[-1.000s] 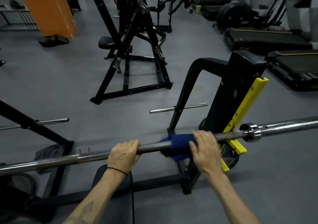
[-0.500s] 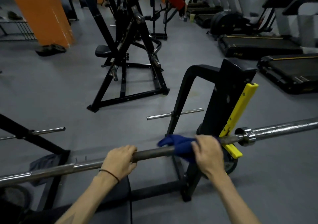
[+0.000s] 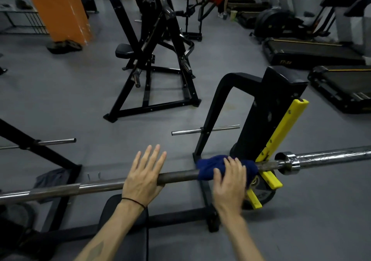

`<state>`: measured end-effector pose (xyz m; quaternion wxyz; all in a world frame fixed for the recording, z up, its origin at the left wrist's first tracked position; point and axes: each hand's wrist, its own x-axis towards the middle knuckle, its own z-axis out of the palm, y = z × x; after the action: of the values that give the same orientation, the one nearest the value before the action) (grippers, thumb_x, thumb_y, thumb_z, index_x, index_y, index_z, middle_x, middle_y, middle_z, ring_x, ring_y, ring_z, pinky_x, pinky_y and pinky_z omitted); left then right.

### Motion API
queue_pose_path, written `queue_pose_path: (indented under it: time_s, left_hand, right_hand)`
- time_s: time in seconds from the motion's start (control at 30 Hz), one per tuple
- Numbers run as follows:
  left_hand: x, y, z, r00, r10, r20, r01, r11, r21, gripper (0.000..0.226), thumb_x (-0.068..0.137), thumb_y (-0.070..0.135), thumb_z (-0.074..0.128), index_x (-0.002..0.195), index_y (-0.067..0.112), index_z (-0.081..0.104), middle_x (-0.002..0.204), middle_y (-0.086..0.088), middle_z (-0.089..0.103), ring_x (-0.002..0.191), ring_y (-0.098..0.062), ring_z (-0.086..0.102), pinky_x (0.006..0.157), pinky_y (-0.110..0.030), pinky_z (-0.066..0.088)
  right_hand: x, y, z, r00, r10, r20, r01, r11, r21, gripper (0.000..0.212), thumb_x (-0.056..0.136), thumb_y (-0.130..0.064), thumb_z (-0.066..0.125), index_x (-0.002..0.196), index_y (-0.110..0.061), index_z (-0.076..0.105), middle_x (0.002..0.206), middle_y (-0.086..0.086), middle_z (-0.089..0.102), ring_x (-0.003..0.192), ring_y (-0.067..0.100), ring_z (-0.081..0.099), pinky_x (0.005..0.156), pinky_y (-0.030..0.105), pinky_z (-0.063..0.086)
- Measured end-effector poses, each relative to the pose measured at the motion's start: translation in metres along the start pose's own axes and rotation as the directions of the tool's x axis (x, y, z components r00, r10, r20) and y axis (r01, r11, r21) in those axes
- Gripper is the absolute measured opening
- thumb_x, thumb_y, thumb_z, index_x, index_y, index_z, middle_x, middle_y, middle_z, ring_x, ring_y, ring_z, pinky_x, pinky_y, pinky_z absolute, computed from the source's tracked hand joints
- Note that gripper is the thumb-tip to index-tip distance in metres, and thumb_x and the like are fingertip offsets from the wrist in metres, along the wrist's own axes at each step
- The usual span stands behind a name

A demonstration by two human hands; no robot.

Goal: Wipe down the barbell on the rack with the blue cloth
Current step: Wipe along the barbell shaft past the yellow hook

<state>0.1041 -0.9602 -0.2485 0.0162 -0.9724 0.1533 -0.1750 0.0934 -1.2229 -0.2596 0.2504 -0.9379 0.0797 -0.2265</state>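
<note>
A steel barbell (image 3: 178, 176) runs across the view and rests on a black rack upright (image 3: 267, 120) with yellow hooks (image 3: 281, 132). A blue cloth (image 3: 208, 167) is wrapped over the bar just left of the hook. My right hand (image 3: 228, 182) lies on the cloth, its fingers curved over it and the bar. To the left, my left hand (image 3: 143, 174) rests its palm on the bar with straight, spread fingers. The bar's chrome sleeve (image 3: 329, 157) sticks out to the right.
A black bench pad (image 3: 128, 238) lies below the bar between my arms. A second rack upright (image 3: 36, 150) stands at the left. A black frame machine (image 3: 156, 64) is ahead, treadmills (image 3: 313, 50) at right, and an orange pillar (image 3: 58, 10) at back left.
My left hand has let go of the bar and spread its fingers flat. My right hand has slid the cloth slightly right, toward the yellow hook.
</note>
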Motion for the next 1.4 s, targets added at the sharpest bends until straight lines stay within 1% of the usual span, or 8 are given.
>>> queue_pose_path:
  time_s: [0.07, 0.23, 0.5, 0.7, 0.9, 1.13, 1.27, 1.4]
  left_hand:
    - [0.0, 0.0, 0.0, 1.0, 0.0, -0.007, 0.0, 1.0, 0.008, 0.107, 0.064, 0.039, 0.088, 0.155, 0.011, 0.038, 0.162, -0.015, 0.033, 0.149, -0.036, 0.032, 0.119, -0.055, 0.028]
    - [-0.003, -0.001, 0.001, 1.0, -0.012, 0.018, 0.012, 1.0, 0.027, 0.115, 0.057, 0.029, 0.087, 0.157, 0.012, 0.034, 0.164, -0.017, 0.027, 0.151, -0.036, 0.027, 0.118, -0.056, 0.03]
    - [0.0, 0.002, 0.002, 1.0, -0.022, 0.015, 0.022, 1.0, 0.016, 0.092, 0.085, 0.068, 0.049, 0.158, 0.015, 0.033, 0.164, -0.012, 0.031, 0.151, -0.033, 0.029, 0.119, -0.054, 0.029]
    - [-0.003, -0.002, 0.001, 0.999, 0.011, -0.046, -0.012, 1.0, -0.02, 0.093, 0.09, 0.078, 0.039, 0.157, 0.014, 0.033, 0.164, -0.013, 0.03, 0.151, -0.033, 0.029, 0.119, -0.054, 0.029]
    - [0.0, 0.006, -0.004, 0.999, -0.045, 0.013, 0.045, 0.999, -0.028, 0.095, 0.09, 0.082, 0.033, 0.156, 0.014, 0.037, 0.163, -0.011, 0.031, 0.15, -0.032, 0.03, 0.119, -0.054, 0.031]
    - [-0.003, -0.001, -0.001, 1.0, 0.002, 0.021, -0.002, 1.0, -0.014, 0.095, 0.092, 0.08, 0.029, 0.156, 0.01, 0.034, 0.163, -0.013, 0.03, 0.15, -0.033, 0.03, 0.12, -0.053, 0.028]
    - [-0.001, 0.002, -0.002, 1.0, -0.015, 0.022, 0.016, 1.0, -0.016, 0.094, 0.092, 0.08, 0.031, 0.156, 0.011, 0.035, 0.162, -0.013, 0.033, 0.149, -0.033, 0.032, 0.119, -0.055, 0.03]
    - [0.0, 0.003, -0.004, 1.0, -0.026, 0.016, 0.026, 1.0, -0.015, 0.094, 0.091, 0.08, 0.033, 0.155, 0.011, 0.039, 0.16, -0.013, 0.038, 0.148, -0.033, 0.035, 0.117, -0.054, 0.033]
  right_hand:
    - [-0.023, -0.056, 0.028, 1.0, 0.016, 0.012, -0.018, 0.993, 0.115, 0.059, 0.106, -0.052, 0.033, 0.142, -0.01, 0.053, 0.149, 0.012, 0.052, 0.147, 0.03, 0.038, 0.126, 0.046, 0.013]
    - [-0.037, -0.063, 0.022, 0.782, -0.576, 0.238, 0.575, 0.814, 0.084, 0.066, 0.107, -0.054, 0.035, 0.157, -0.011, 0.036, 0.164, 0.006, 0.031, 0.153, 0.019, 0.026, 0.126, 0.039, 0.017]
    - [-0.005, -0.011, 0.012, 0.999, 0.017, 0.027, -0.018, 1.0, 0.021, 0.075, 0.104, -0.062, 0.024, 0.15, -0.007, 0.044, 0.159, 0.012, 0.041, 0.153, 0.027, 0.025, 0.126, 0.047, 0.012]
    - [-0.01, -0.006, -0.002, 0.768, -0.561, 0.307, 0.589, 0.808, 0.003, 0.068, 0.106, -0.055, 0.036, 0.159, -0.014, 0.029, 0.167, 0.003, 0.025, 0.155, 0.016, 0.017, 0.126, 0.041, 0.017]
    - [0.007, 0.019, -0.007, 1.0, 0.02, -0.001, -0.02, 1.0, -0.02, 0.075, 0.104, -0.06, 0.022, 0.153, -0.006, 0.04, 0.161, 0.012, 0.037, 0.154, 0.024, 0.021, 0.126, 0.047, 0.013]
    - [-0.006, -0.001, -0.005, 0.766, -0.557, 0.321, 0.584, 0.811, 0.015, 0.072, 0.105, -0.058, 0.037, 0.159, -0.013, 0.029, 0.167, 0.005, 0.026, 0.155, 0.017, 0.019, 0.126, 0.042, 0.02]
    - [0.02, 0.07, -0.035, 0.966, -0.227, 0.122, 0.242, 0.961, -0.13, 0.073, 0.105, -0.059, 0.026, 0.154, -0.007, 0.039, 0.161, 0.011, 0.037, 0.152, 0.024, 0.028, 0.125, 0.046, 0.02]
    - [-0.008, -0.009, 0.003, 0.997, -0.048, 0.063, 0.047, 0.999, 0.019, 0.079, 0.104, -0.065, 0.025, 0.158, -0.007, 0.029, 0.167, 0.009, 0.021, 0.157, 0.021, 0.008, 0.127, 0.048, 0.01]
